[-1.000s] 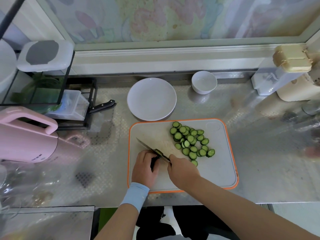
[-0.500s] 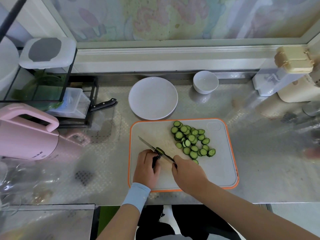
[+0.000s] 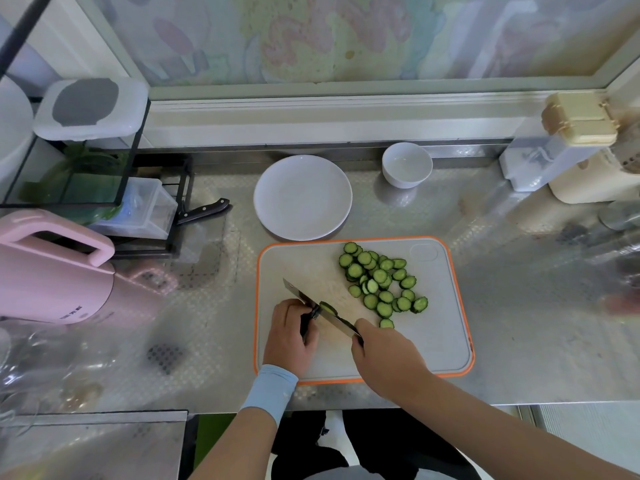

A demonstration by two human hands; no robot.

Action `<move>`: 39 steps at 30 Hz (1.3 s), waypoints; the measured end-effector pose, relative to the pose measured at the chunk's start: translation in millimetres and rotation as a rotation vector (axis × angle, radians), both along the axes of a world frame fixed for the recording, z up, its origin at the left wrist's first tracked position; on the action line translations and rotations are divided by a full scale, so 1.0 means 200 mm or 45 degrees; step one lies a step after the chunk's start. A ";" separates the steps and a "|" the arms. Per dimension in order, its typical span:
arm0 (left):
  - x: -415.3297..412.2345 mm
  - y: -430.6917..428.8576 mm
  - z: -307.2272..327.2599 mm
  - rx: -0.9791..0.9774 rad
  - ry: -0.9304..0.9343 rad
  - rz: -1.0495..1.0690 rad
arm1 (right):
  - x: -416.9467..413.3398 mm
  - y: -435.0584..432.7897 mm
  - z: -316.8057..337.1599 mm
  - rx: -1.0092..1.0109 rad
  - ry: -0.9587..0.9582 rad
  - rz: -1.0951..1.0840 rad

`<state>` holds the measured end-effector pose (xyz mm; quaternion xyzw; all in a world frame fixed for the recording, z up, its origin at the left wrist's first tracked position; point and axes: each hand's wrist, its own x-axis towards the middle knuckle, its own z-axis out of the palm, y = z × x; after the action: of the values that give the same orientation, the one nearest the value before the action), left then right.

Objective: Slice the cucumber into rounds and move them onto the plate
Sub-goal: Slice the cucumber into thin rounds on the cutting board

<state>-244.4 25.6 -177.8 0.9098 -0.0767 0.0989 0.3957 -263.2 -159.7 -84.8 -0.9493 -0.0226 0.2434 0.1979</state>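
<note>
Steel worktop (image 3: 536, 323) below a papered kitchen wall: at its front edge a person's left hand (image 3: 291, 336), wrist in a pale blue cuff (image 3: 273, 386), curls its fingers round the last short end of the cucumber (image 3: 327, 307) and holds it down on an orange-rimmed cutting board (image 3: 440, 341). The right hand (image 3: 384, 355) is wrapped round the handle of a knife (image 3: 337, 322), the handle itself hidden in the grip and the blade laid slantwise across the cucumber just beside the left fingertips. Only a small dark-green piece shows between blade and fingers, so the slicing looks all but finished, with perhaps a few cuts left. Beyond the blade, toward the board's far right corner, the cut rounds (image 3: 381, 282) lie in a loose heap, several overlapping, 1 lying apart near the right hand. Just behind the board, touching or nearly touching its far edge, the white plate (image 3: 301, 197) holds nothing: none of the rounds has been moved, so the other part of the job, the transfer, appears wholly undone. Farther out are a small white bowl (image 3: 407, 164) to the plate's right, a black-handled knife (image 3: 207, 211) to its left, and a pink kettle (image 3: 52, 271) at the left edge.
</note>
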 end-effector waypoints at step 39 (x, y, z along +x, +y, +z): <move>-0.03 -0.02 0.00 -0.043 0.057 0.107 | 0.09 0.03 -0.03 0.079 0.059 -0.005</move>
<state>-250.4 22.5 -178.1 0.9074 -0.0279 0.0965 0.4081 -244.9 -154.5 -90.7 -0.9369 -0.0236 0.2640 0.2281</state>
